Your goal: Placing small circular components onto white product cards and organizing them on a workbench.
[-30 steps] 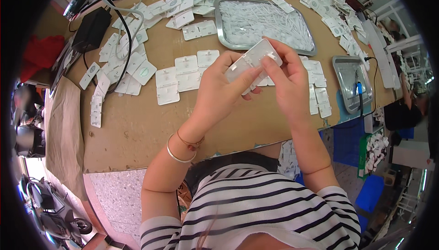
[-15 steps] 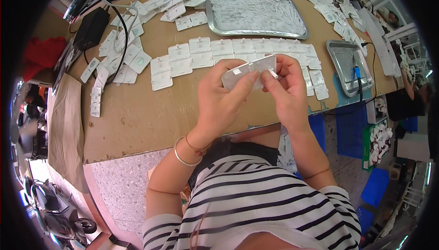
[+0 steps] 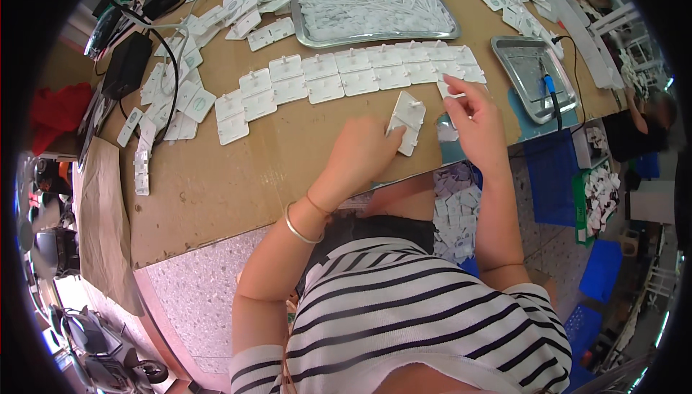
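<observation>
The left hand (image 3: 366, 150) grips a white plate (image 3: 409, 121), tilted, near the front of the bench (image 3: 216, 196). The right hand (image 3: 476, 121) has thumb and forefinger parted beside the right end of a double row of white panels (image 3: 355, 71); contact there cannot be determined. Beyond lies a metal tray (image 3: 448, 34) of white sticks (image 3: 371, 6).

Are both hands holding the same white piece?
No, only the left hand holds the white piece; the right hand is apart from it, off to its right.
</observation>
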A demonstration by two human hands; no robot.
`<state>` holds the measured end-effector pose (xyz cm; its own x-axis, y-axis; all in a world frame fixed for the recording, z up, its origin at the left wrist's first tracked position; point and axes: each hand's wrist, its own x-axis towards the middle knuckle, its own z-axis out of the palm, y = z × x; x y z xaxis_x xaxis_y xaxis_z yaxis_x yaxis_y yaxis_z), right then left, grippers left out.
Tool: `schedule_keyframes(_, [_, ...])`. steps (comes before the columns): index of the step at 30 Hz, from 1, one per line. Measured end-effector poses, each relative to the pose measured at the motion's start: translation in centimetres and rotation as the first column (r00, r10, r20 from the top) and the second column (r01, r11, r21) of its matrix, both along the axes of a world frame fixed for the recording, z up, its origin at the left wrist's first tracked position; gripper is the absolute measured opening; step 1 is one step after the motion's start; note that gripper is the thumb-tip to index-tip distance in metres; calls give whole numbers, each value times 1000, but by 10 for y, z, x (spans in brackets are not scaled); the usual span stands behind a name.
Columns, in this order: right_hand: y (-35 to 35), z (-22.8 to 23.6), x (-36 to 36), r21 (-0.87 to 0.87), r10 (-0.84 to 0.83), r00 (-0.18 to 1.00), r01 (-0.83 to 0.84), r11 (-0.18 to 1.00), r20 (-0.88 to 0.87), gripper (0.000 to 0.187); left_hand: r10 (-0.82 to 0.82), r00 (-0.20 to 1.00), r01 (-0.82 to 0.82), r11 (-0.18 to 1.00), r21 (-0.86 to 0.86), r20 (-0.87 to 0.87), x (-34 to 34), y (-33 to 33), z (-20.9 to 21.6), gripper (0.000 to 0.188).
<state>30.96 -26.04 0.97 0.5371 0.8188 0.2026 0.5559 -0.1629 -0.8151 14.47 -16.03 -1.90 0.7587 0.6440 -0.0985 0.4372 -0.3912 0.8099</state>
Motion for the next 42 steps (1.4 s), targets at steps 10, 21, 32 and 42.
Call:
schedule_keyframes(10, [-11,1,21,-12,-113,994,113,994,-8,32,-168,954,247,910,334,-247,41,9,16,39])
schedule_keyframes(21, [62,18,46,-12,28,995,-27,1000,98,30,181,962,35,666,745,-206,-39,218,13,24])
schedule_keyframes(32, [218,-26,91,-228,105,887,0,974,450,23,388,820,-555,721,415,421,-57,173,36,28])
schedule_keyframes(42, [181,15,24,89,233,966,-223,971,-113,17,515,697,-93,755,-649,499,-48,110,38,39])
